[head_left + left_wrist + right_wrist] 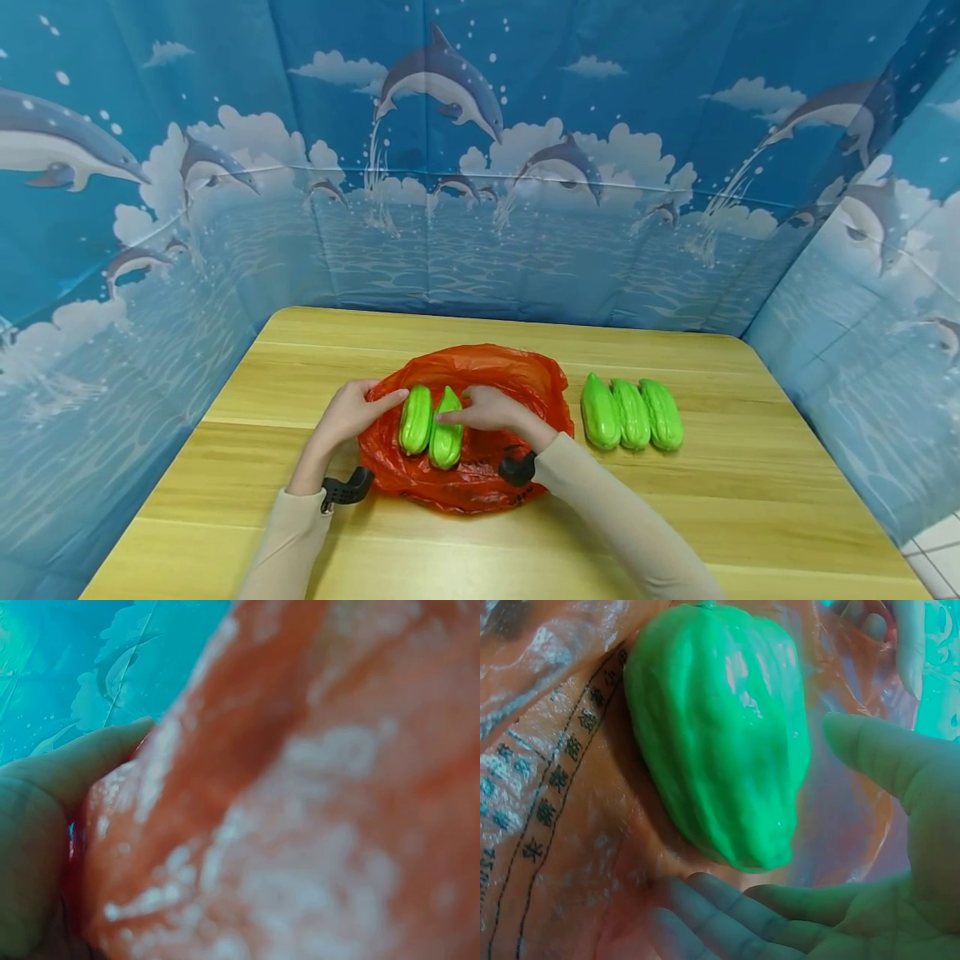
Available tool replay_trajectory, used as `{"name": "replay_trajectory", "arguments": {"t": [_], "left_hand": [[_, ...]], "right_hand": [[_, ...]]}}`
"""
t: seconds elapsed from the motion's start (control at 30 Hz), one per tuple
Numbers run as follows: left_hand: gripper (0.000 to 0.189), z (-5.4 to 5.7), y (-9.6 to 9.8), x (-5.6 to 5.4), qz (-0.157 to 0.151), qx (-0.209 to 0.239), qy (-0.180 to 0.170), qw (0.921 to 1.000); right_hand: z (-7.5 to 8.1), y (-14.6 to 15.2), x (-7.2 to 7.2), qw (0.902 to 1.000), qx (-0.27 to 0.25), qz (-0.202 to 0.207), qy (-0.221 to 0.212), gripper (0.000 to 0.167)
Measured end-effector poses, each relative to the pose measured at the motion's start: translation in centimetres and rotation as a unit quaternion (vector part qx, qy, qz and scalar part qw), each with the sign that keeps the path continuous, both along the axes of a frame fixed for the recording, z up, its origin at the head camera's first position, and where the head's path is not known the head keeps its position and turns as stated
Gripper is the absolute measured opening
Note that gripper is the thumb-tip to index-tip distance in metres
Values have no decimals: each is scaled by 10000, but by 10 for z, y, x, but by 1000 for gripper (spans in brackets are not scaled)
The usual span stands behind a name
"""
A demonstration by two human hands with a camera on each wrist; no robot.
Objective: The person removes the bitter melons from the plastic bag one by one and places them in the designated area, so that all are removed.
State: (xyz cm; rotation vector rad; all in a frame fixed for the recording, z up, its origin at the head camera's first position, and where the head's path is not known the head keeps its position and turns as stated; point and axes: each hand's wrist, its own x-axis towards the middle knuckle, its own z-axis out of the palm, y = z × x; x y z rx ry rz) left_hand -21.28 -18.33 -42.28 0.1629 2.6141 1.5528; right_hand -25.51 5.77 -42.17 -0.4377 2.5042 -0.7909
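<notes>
Two green gourds [416, 421] [446, 442] lay side by side in the opened red bag [525, 375], both toward its left part, their long sides close together. Three more gourds [602, 414] [632, 416] [662, 416] sat in a tight row on the table [750, 508], to the right of the bag and outside it. By that count the work looked partway along: two gourds were within the bag, three were not, and the bag's mouth was spread wide rather than gathered or tied. With both hands at the pair inside, their placing did not look finished either.

The bag was the only container in view. It was thin, crinkled plastic with dark printed characters [559, 776] running along one side, and its rim stood loosely around the two gourds. Whether anything else lay under its folds could not be told.

The left hand [354, 417] was at the bag's left edge, its fingers appearing to grasp the plastic there, with the thumb reaching in toward the left gourd of the pair; the bag's film hid part of that grip in the left wrist view. The right hand [491, 408] was over the bag beside the other gourd, its fingers extended and its palm released; the right wrist view showed no grasp on the gourd before it.
</notes>
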Motion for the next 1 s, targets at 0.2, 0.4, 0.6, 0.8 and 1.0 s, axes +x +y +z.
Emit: {"name": "replay_trajectory", "arguments": {"t": [0.2, 0.4, 0.6, 0.8, 1.0], "left_hand": [[41, -1, 0, -1, -15, 26, 34, 10000], [41, -1, -1, -1, -26, 70, 5, 10000], [42, -1, -2, -1, -23, 150, -16, 9999], [44, -1, -2, -1, -41, 146, -9, 9999], [44, -2, -3, -2, -25, 141, -37, 9999]], "right_hand": [[-2, -4, 1, 10000, -45, 8, 75, 85], [-5, -7, 1, 9999, -118, -104, 61, 85], [-6, -10, 0, 9998, -126, -176, -9, 86], [-9, -10, 0, 9993, -301, -203, -61, 83], [-11, -10, 3, 9977, -643, -209, -104, 75]]}}
